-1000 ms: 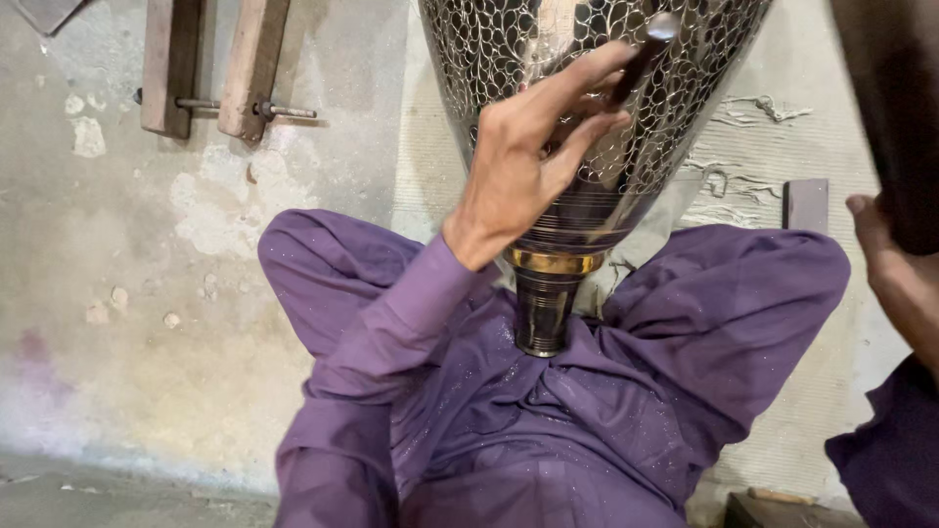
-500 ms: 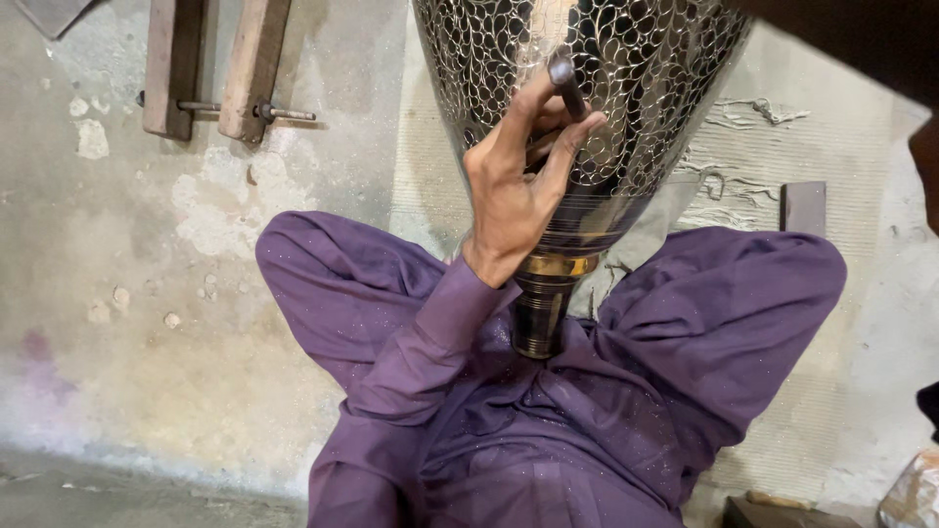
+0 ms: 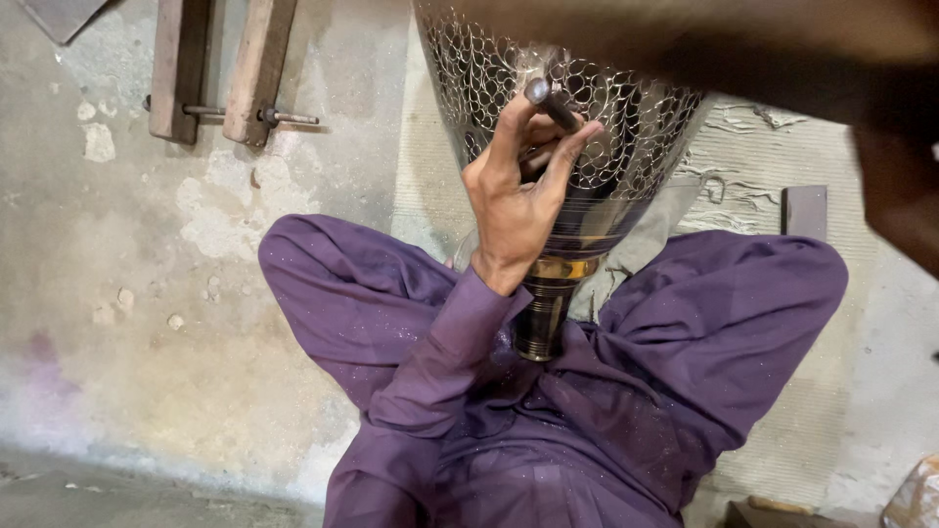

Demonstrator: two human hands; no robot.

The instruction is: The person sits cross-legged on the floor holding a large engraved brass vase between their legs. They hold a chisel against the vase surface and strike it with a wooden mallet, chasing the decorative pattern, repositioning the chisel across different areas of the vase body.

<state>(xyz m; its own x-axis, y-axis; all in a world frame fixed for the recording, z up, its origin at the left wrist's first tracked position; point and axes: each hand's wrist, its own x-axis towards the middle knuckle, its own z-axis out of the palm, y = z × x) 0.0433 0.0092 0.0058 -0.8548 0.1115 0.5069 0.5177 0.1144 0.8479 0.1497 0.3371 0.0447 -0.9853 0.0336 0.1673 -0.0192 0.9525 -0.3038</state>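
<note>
**One punch, one pierced vessel, one lap**

While the person sits cross-legged on the concrete floor (image 3: 147, 391), a single large metal vessel (image 3: 626, 127) stands between the knees, its narrow foot (image 3: 543, 318) planted in the lap of the purple trousers (image 3: 704, 342). Its flared body is cut all over with a net of small rounded openings; below that comes a plain dark band, then one brass-coloured ring (image 3: 562, 267), then the dark ribbed foot. The left hand (image 3: 514, 200) is closed round one short dark metal rod, a punch (image 3: 550, 103), with thumb and fingers wrapped about its shaft and its blunt upper end standing clear above the fingers; the lower end is hidden behind the hand, against the pierced wall of the vessel. A purple sleeve (image 3: 440, 352) runs from that wrist down to the lap.

At the upper right corner of the view a big dark blurred shape (image 3: 880, 147) crosses in front of the vessel's rim (most likely the right arm or hand, too smeared to read), so whether it grips anything cannot be told.

Two wooden battens (image 3: 220, 68) lie side by side near the top left edge of the floor, joined by one metal bolt (image 3: 284, 117). One small flat grey metal plate (image 3: 804, 210) lies on the floor beyond the right knee. No packages, labels or signs can be made out.
</note>
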